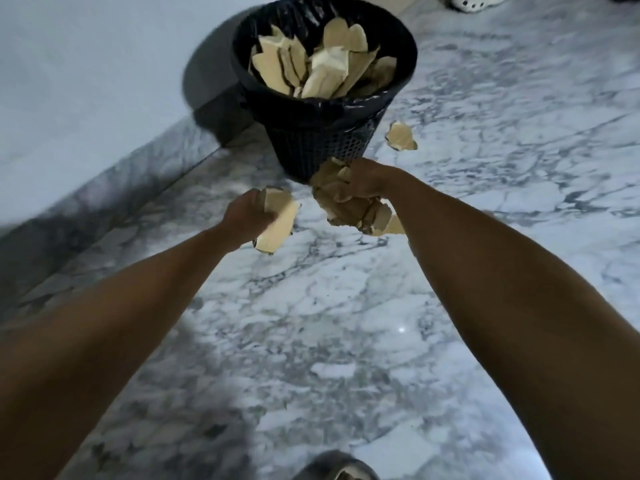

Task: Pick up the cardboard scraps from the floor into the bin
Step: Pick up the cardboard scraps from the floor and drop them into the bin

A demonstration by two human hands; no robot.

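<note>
A black mesh bin (318, 147) lined with a black bag stands on the marble floor, holding several tan cardboard scraps (322, 64). My left hand (247, 218) grips a cardboard scrap (278, 225) in front of the bin, to its left. Just below the bin's base, my right hand (367, 180) grips a bunch of cardboard scraps (349, 209). One loose scrap (401, 136) lies on the floor right of the bin.
A pale wall (86, 81) with a marble skirting runs along the left, close behind the bin. A white perforated shoe (476, 1) sits at the top right. A foot (337, 467) shows at the bottom edge.
</note>
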